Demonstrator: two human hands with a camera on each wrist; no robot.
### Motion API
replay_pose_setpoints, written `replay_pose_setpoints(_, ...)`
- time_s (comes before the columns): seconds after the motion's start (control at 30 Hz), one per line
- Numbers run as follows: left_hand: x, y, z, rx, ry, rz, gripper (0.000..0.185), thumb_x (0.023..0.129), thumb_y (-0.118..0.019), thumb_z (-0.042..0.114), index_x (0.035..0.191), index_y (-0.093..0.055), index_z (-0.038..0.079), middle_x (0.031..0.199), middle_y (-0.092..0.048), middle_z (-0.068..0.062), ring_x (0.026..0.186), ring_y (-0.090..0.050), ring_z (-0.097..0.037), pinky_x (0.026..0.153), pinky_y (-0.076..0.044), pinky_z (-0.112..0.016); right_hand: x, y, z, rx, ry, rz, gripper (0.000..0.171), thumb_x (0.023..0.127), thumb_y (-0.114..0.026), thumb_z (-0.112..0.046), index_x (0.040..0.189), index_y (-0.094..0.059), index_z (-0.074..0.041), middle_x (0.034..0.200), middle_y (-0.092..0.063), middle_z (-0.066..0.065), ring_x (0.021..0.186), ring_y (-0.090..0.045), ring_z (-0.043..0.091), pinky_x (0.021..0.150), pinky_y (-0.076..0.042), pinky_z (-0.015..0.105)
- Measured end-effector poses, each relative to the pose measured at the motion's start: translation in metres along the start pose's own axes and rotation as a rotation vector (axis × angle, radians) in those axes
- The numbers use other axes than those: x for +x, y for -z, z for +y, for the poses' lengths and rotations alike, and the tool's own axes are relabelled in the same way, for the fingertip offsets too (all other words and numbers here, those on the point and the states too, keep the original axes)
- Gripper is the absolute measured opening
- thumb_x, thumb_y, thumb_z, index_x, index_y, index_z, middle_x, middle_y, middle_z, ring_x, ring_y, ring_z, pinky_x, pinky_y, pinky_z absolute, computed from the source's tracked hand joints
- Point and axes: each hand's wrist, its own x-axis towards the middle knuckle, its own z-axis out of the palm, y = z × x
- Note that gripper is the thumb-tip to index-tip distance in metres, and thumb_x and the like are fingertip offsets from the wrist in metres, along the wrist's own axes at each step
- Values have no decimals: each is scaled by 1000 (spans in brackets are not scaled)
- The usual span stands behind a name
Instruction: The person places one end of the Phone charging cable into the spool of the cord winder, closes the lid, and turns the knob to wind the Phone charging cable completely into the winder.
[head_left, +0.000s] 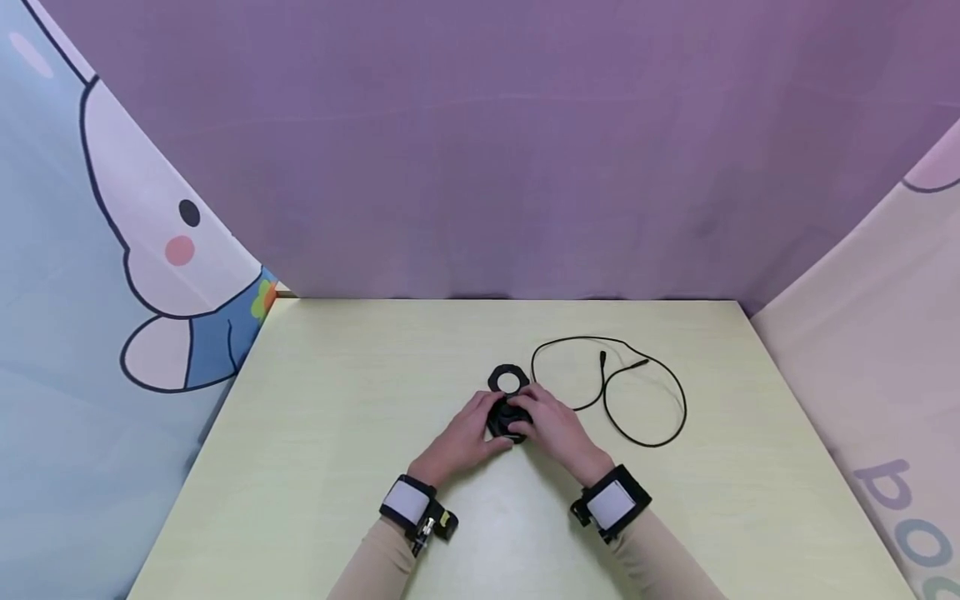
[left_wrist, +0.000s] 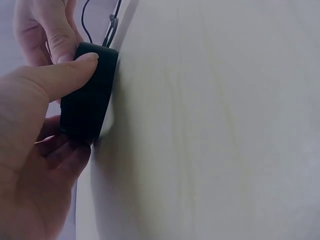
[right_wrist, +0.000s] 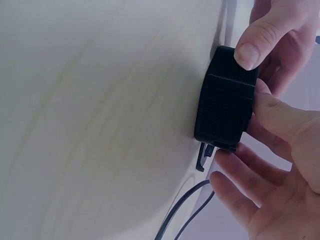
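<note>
A thick black octagonal device (head_left: 507, 418) rests on the table between both hands. From its far side extends a flat black ring-shaped flap (head_left: 497, 372) around a pale round centre. My left hand (head_left: 463, 437) grips the device from the left, thumb on the near side and fingers round the far side, as the left wrist view shows. Over its right part my right hand (head_left: 558, 427) bends, thumb and index finger against the device's top. In the right wrist view the other right fingers (right_wrist: 237, 197) spread beside it. The hands cover much of the device's face.
A thin black cable (head_left: 684, 408) lies in loose loops on the pale table (head_left: 360, 358), right of the hands. Its two plug ends (head_left: 602, 358) point up and right. A purple cloth (head_left: 480, 167) rises behind the table, with printed cloths on both sides.
</note>
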Motion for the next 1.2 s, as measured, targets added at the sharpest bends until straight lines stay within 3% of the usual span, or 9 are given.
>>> replay_pose_setpoints(0.3,-1,0,5,-51,55,-24,87,94,-77,33,160,-30,1,155,-43,-13,142,-47,-28,119,-39,-44,-2,-1,1,-43,1,-8,43,93,-78,-25,129,-69,-5,130,-62,17,113,-66,37,89,-57,55)
replay_pose_setpoints(0.57,-3,2,7,-41,85,2,99,92,-75,49,163,-24,3,161,-35,-12,147,-41,-28,120,-37,-44,-4,3,7,-10,11,48,53,97,-74,-28,140,-59,-2,134,-61,17,117,-65,36,95,-56,54)
replay_pose_setpoints(0.93,-6,4,12,-6,37,97,92,94,-73,49,162,-29,5,159,-38,-12,144,-43,-27,121,-37,-43,2,30,48,-116,37,219,39,99,-71,-22,130,-65,2,128,-65,21,116,-64,39,99,-54,52)
replay_pose_setpoints(1.07,-9,6,17,6,8,123,85,96,-70,47,160,-33,5,158,-40,-12,145,-43,-27,121,-36,-42,6,39,70,-194,74,335,36,96,-75,-15,124,-67,6,122,-67,23,111,-64,41,95,-55,53)
replay_pose_setpoints(1.2,-11,8,21,4,-14,144,81,97,-70,44,158,-37,3,157,-42,-13,145,-42,-28,121,-36,-42,9,48,90,-239,40,410,35,93,-76,-10,122,-67,8,121,-66,25,111,-63,43,95,-52,56)
